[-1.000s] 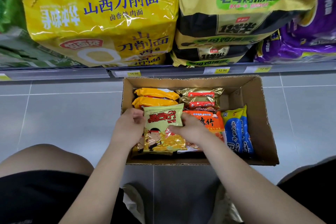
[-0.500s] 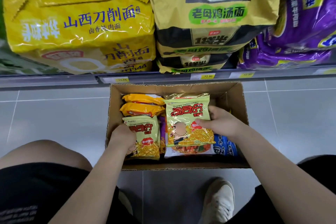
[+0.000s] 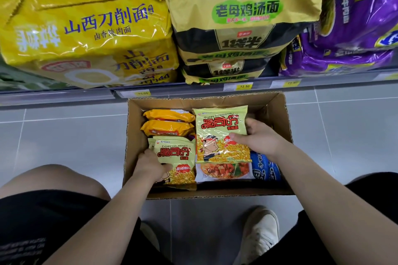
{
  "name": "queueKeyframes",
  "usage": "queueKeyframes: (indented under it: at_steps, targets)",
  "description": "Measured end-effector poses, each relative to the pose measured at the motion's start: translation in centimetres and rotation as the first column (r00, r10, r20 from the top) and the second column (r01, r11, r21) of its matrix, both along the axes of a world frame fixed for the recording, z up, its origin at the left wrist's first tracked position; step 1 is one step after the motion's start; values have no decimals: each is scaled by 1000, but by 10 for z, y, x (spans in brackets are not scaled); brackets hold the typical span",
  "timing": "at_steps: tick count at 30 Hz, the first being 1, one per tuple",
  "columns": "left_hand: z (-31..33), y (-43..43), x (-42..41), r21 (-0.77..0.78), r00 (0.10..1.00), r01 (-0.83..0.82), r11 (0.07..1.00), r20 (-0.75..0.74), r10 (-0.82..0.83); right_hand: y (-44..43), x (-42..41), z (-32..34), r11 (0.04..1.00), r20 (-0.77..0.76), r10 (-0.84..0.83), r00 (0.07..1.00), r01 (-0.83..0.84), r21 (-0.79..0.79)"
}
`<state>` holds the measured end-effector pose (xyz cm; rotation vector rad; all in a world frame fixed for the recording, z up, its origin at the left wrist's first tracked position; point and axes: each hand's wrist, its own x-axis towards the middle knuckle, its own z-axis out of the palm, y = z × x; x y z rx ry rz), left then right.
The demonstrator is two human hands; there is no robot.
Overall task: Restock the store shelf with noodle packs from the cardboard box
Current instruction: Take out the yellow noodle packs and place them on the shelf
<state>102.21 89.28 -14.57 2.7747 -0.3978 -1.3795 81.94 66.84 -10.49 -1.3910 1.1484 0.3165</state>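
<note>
Two hands were recorded inside the cardboard box (image 3: 282, 118), which was set on the tiled floor (image 3: 64, 140) just in front of the shelf edge (image 3: 64, 95). At far left, a yellow multipack (image 3: 86, 28) was stacked on the shelf. Below it, the left hand (image 3: 150, 168) was clasped on the left green pack (image 3: 178, 157), with the thumb laid across the front near the lower left corner and the fingers hidden behind the pack's edge. This pack was located in the near left part of the box. Behind it, two orange packs (image 3: 170, 121) were lined up against the far left corner. At centre, olive-and-black multipacks (image 3: 241, 6) were piled on the shelf, and a yellow price tag (image 3: 244, 86) marked 12.50 was fixed beneath them. In the middle of the box, the right green pack (image 3: 219, 133) was grasped at its right edge by the right hand (image 3: 260, 137), the thumb pressed on the printed front and the fingers curled behind. Its lower edge was overlapped onto a white-and-red pack (image 3: 224, 171); whether it was lifted clear could not be told. A blue pack (image 3: 265, 170) was lodged beside the box's right wall, partly covered by the right wrist. At far right, purple multipacks (image 3: 355, 28) were stacked on the shelf. A white shoe (image 3: 258, 236) was planted on the floor nearer than the box.
</note>
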Motion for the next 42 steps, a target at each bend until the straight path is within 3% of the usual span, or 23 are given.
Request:
queueKeyframes:
  at_steps: [7,13,17,26,32,37,42]
  targets:
    - [33,4,15,-199,913,-370,907,-258,315,1,-3,14,1000,3,5,1000,-6,25]
    - [131,14,34,-353,914,-386,852,-270,302,-7,-8,109,997,107,-44,993,37,62]
    - [232,10,38,-410,901,-396,822,-345,262,-13,-16,205,995,183,-92,979,81,65]
    - [529,-34,30,-586,844,-518,623,-470,259,-42,-37,480,978,384,-182,905,209,-27]
    - [728,-78,13,-741,918,-378,555,-376,122,-75,-53,680,965,509,-98,855,207,-163]
    - [843,-109,-13,-881,953,-291,374,-302,31,-94,-80,819,894,645,-28,764,308,-325]
    - [927,-127,-41,-955,970,-205,216,-228,-89,-98,-121,899,824,708,10,706,395,-406]
